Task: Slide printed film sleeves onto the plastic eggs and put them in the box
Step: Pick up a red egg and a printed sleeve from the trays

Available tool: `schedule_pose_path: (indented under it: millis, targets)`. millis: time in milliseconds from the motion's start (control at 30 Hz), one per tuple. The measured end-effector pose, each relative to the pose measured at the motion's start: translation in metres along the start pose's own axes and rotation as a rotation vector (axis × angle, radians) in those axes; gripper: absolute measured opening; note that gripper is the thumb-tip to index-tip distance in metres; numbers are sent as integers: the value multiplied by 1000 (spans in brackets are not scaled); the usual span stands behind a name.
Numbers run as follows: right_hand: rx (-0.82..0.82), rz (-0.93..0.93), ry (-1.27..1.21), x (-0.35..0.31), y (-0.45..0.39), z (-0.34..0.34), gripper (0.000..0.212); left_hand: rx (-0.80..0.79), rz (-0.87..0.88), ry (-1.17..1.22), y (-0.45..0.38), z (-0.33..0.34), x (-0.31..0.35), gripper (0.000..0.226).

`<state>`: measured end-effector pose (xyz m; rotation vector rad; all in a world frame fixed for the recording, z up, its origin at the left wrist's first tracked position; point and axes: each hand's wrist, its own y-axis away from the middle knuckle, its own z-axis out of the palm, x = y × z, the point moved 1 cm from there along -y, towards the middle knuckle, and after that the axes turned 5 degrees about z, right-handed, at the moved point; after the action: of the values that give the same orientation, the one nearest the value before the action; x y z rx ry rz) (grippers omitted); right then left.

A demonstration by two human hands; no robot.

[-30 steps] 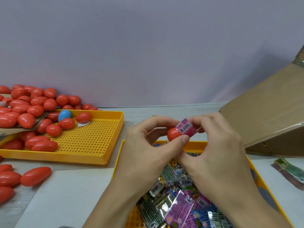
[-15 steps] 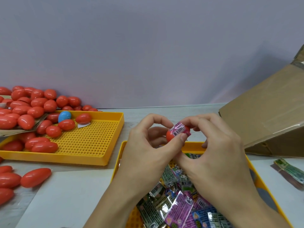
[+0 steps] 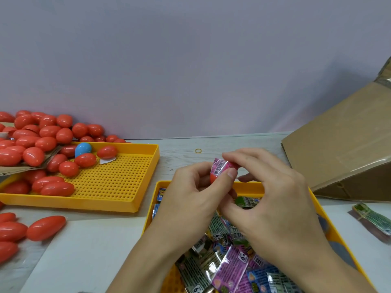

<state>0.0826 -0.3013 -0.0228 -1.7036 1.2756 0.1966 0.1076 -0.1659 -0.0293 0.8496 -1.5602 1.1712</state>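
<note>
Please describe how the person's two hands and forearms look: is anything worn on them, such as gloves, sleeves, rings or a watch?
Both the left hand and the right hand are bare, with no gloves. No ring, watch or bracelet shows. The forearms are uncovered down to the frame edge; no sleeve is visible. The fingernails are short and unpainted.

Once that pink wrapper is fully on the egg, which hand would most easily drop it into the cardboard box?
Probably the right hand. It already pinches the sleeved egg together with the left hand, and the cardboard box stands on its side of the table.
</note>
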Motion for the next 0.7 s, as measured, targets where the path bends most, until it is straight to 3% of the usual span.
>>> schedule_pose_path:
  millis: [300, 500, 700]
  targets:
    - [-3, 2, -36, 2, 0, 0, 51, -6, -41, 40, 0, 0, -2, 27]
    - [-10, 48, -153, -1, -1, 1, 48, 1, -176, 403, -2, 0, 0, 33]
    - [-78, 49, -143, 0, 0, 0, 48, 25, -171, 417, -2, 1, -1, 34]
